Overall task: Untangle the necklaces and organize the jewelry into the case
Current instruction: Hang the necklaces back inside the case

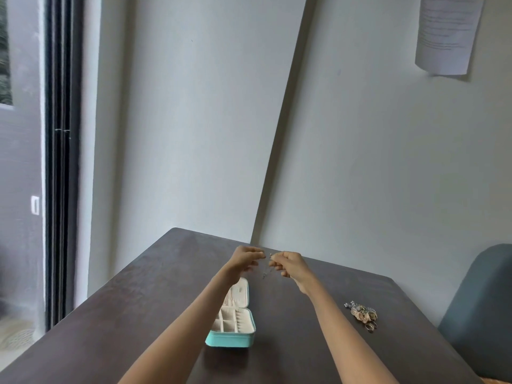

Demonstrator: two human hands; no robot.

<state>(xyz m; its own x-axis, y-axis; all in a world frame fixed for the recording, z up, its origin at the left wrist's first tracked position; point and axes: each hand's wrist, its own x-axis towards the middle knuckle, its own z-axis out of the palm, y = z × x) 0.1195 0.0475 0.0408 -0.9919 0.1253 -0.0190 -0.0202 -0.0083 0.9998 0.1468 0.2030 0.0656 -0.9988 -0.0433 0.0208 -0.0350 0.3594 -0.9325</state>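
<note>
Open teal case on table; thin necklace dangling; jewelry pile right.

Open case on table, lid upright at far side, under left forearm. Jewelry pile well to right of case. Both hands raised beyond case, thin chain hanging between. Chair at right table edge.

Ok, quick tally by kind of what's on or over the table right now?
Jewelry case, open: 1
Loose jewelry pile on the table, pieces too small to count: 1
Thin chain held up between left hand and right hand: 1
Total: 3
</note>
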